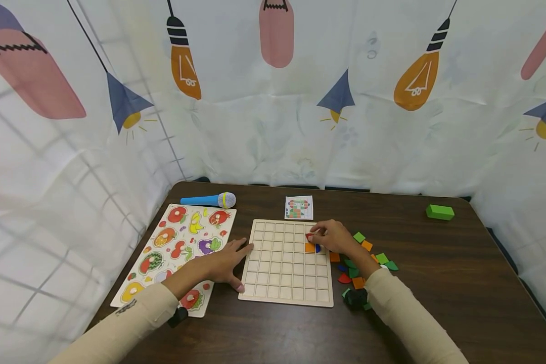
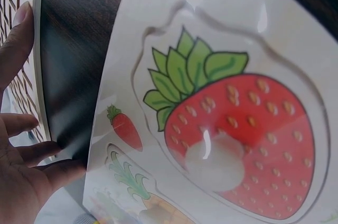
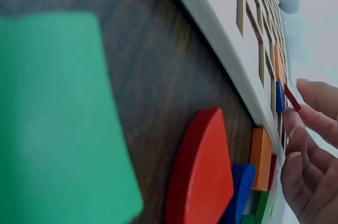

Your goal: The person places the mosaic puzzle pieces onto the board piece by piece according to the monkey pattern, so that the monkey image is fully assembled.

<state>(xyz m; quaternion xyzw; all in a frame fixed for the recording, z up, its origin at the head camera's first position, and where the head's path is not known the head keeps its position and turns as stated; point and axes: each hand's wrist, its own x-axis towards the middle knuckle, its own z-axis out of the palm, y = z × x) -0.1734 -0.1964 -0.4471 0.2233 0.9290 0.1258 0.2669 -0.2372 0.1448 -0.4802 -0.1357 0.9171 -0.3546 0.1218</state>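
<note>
A pale wooden grid board [image 1: 282,273] lies on the dark table. Set in it toward the right are an orange square tile [image 1: 310,247] and a blue tile [image 1: 318,248]. My right hand [image 1: 334,235] pinches a small red tile [image 3: 292,97] between thumb and fingertips, over the board's upper right cells. At the board's left edge, my left hand [image 1: 225,262] rests with spread fingers touching the rim. In the left wrist view, the thumb [image 2: 20,28] lies on the board's edge. Part of the red tile is hidden by my fingers.
Loose coloured tiles [image 1: 358,282] lie right of the board, partly under my right forearm. A fruit puzzle board [image 1: 164,270] is at the left, with a blue toy microphone [image 1: 200,200] behind it. A pattern card [image 1: 299,208] lies behind the grid; a green block [image 1: 440,212] sits far right.
</note>
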